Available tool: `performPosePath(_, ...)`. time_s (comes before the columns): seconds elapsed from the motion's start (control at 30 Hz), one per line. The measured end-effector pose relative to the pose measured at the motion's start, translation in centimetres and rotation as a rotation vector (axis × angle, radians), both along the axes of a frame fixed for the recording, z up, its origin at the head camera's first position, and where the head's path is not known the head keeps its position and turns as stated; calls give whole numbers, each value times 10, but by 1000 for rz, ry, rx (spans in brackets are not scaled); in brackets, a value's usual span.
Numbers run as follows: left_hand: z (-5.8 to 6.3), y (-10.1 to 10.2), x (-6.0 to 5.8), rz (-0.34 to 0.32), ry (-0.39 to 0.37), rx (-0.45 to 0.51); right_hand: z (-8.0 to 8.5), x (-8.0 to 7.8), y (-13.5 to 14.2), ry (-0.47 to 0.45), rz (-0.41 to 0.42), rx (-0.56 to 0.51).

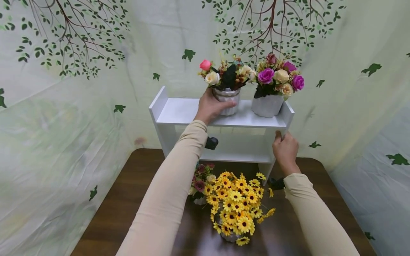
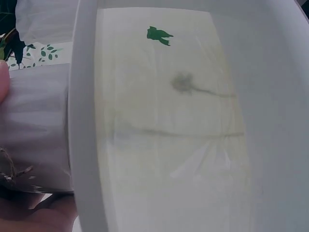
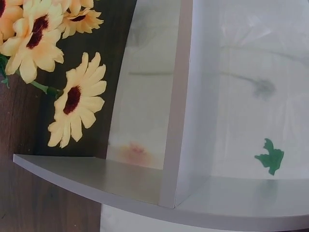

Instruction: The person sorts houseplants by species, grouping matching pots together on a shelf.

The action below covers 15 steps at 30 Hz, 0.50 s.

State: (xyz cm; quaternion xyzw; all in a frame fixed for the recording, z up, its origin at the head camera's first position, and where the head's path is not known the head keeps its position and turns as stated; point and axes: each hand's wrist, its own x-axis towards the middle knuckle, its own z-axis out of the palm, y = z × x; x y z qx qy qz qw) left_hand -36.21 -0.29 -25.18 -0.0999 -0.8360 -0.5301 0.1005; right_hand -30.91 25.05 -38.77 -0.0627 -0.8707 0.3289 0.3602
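On the top board of a white shelf (image 1: 182, 110), my left hand (image 1: 213, 105) grips a white pot (image 1: 228, 101) of cream and pink artificial flowers. The thumb lies across the pot's front; the other fingers are mostly hidden behind it. In the left wrist view the pot (image 2: 36, 125) shows at the left edge, with a fingertip and part of the hand. My right hand (image 1: 286, 151) holds the shelf's right side panel below the top board, fingers curled at its edge. The right wrist view shows the shelf boards (image 3: 176, 121) without the hand.
A second white pot (image 1: 266, 106) with purple and cream roses stands at the top board's right end. On the brown table (image 1: 121, 202), a pot of yellow daisies (image 1: 237, 206) stands in front of the shelf. Darker roses (image 1: 199, 185) sit behind it, partly covered by my left sleeve.
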Motion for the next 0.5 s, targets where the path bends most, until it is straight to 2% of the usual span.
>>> performPosePath(0.5, -11, 5, -3, -17, -13, 58, 2, 2, 2, -51, 6, 2)
